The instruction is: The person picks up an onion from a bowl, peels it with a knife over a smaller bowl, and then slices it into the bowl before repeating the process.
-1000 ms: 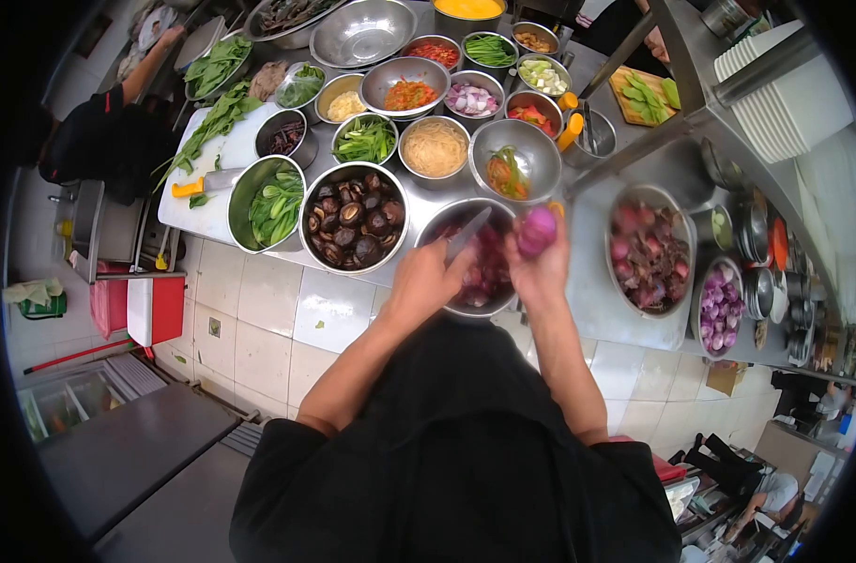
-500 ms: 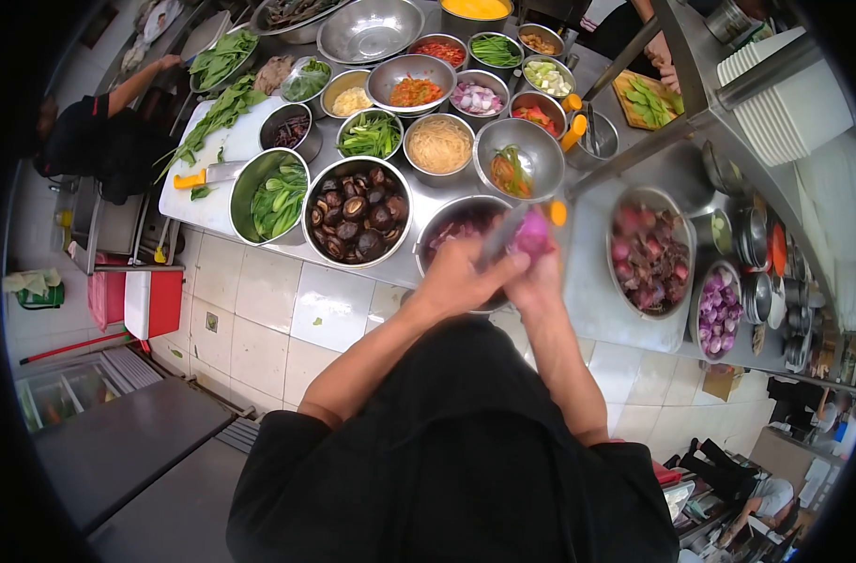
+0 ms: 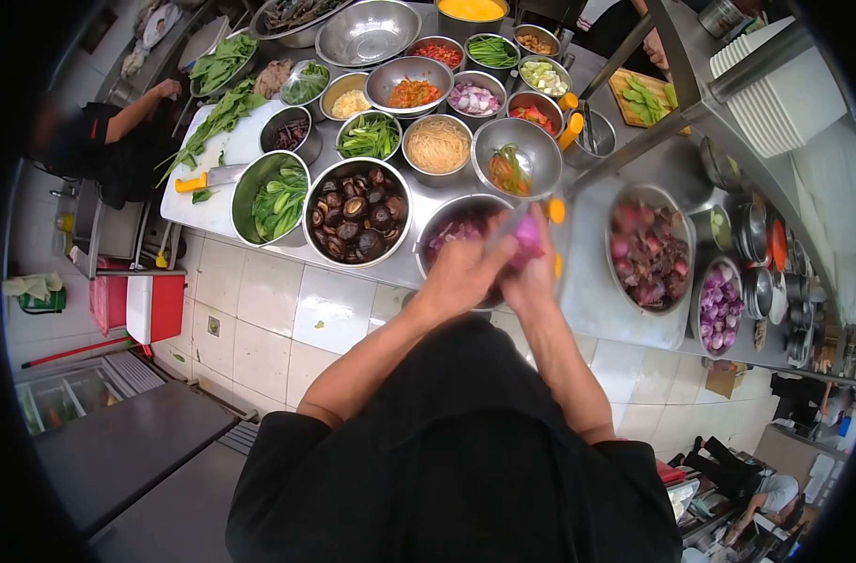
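Observation:
My left hand (image 3: 458, 272) is closed around a knife, whose blurred grey blade (image 3: 506, 233) points up and right against a purple onion (image 3: 529, 242). The fingers of my right hand (image 3: 533, 281) are wrapped round that onion. Both hands are over a round metal bowl (image 3: 423, 242) that holds purple onion pieces (image 3: 458, 230); my hands hide part of it. To the right, an oval metal basin (image 3: 688, 246) contains red onions and dark skins. Farther right, a smaller container holds peeled purple onions (image 3: 719, 305).
A pot of mushrooms (image 3: 358, 211) and a pot of leafy greens (image 3: 282, 197) stand left of the bowl. Several bowls of cut vegetables fill the back. A yellow-handled knife (image 3: 203, 180) lies on a white board (image 3: 186, 205). A metal shelf post (image 3: 625, 155) slants across the right.
The onion and blade have shifted slightly down and left, over the bowl. At the left edge, another person's arm has moved a little.

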`<state>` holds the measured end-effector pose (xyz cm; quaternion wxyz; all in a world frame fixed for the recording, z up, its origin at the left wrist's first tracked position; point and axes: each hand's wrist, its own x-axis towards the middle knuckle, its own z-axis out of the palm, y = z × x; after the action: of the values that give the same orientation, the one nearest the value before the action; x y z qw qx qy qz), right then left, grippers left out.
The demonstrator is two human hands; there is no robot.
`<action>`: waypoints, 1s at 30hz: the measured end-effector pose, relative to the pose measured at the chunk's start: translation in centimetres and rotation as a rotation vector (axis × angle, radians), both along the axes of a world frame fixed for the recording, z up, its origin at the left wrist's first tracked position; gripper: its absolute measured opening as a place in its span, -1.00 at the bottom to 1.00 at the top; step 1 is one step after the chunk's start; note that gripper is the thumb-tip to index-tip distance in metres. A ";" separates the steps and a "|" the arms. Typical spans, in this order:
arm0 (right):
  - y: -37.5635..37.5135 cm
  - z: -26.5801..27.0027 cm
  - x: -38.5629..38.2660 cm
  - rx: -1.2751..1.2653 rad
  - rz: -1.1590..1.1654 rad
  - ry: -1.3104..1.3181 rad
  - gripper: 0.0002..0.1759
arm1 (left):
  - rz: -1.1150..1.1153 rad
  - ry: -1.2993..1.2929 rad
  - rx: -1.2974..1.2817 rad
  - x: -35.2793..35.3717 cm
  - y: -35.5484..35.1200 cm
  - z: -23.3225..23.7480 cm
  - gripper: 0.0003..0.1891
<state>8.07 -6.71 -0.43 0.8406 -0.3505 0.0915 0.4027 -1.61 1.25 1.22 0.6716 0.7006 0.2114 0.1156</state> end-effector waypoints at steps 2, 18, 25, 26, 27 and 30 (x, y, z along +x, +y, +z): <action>0.2 0.4 -0.2 -0.007 -0.032 -0.038 -0.45 | 0.022 0.002 -0.040 -0.2 -0.1 0.8 -0.46; -1.3 -0.8 1.5 -0.167 0.045 -0.152 -0.38 | 0.091 -0.018 0.064 -2.6 -0.3 1.9 -0.61; -1.1 0.1 1.3 -0.172 -0.022 -0.033 -0.39 | 0.128 0.255 0.414 -2.2 1.9 -3.3 -0.57; -1.1 0.2 1.4 -0.167 -0.018 0.008 -0.39 | 0.112 0.304 0.441 -2.1 2.0 -3.7 -0.58; -1.3 0.5 1.5 -0.151 0.018 0.022 -0.41 | 0.105 0.319 0.483 -2.1 2.1 -3.8 -0.60; -1.8 1.0 2.0 -0.099 0.109 0.072 -0.46 | 0.079 0.371 0.559 -2.0 2.2 -3.6 -0.63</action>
<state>10.03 -8.49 0.53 0.7954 -0.3813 0.1220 0.4551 -3.57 3.49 -2.36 0.3988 0.8580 0.3170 0.0656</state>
